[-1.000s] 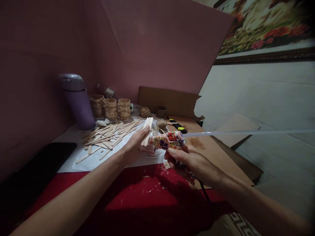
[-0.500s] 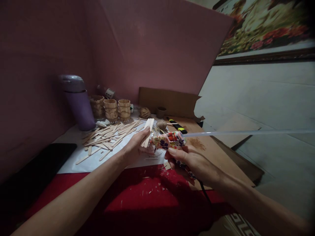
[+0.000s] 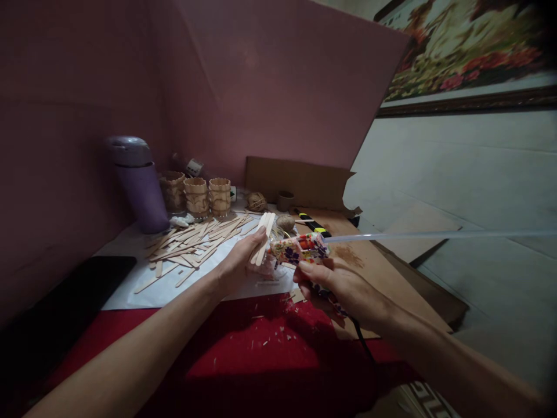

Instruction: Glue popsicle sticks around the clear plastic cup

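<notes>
while 2 hands grip, the glue gun lies between them.

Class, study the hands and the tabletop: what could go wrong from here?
The glue gun points towards the left hand, so glue, if hot, might burn its fingers. The long glue stick juts out behind and might catch something. The black cord below the right hand might snag.

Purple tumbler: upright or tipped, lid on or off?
Upright, lid on: the purple tumbler stands on its base, its grey lid seated on top.
</notes>
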{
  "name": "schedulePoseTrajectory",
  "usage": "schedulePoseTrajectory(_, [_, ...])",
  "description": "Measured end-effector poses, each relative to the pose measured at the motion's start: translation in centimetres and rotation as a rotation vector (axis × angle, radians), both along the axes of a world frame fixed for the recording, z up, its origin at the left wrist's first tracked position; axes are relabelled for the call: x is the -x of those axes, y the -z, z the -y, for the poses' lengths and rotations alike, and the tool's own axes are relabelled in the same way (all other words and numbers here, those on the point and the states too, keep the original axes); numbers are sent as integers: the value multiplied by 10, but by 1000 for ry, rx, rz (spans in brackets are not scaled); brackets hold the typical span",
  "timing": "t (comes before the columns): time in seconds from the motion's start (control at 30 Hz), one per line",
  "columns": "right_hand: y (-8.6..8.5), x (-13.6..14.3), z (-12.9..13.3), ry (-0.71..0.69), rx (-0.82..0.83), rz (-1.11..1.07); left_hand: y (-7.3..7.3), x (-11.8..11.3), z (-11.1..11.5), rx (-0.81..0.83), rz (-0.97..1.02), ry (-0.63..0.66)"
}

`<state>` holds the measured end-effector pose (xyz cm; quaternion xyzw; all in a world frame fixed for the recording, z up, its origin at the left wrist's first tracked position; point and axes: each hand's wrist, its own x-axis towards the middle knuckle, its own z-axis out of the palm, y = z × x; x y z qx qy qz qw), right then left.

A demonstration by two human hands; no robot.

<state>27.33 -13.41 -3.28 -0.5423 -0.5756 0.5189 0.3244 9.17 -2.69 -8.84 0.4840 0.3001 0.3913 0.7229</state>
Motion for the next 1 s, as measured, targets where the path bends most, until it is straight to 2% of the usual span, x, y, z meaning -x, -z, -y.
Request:
schedulePoseTrajectory(0.17, [0,-1,0,5,-5,-12,6,0,-3,-23,43,86])
schedulePoseTrajectory(0.53, [3,-5,-2,11,-25,-13,-1,0,3,-4,38,76])
schedulePoseTrajectory(1.0, [-3,-7,-1,31,-57,-6,4,0,0,-65,-21,99])
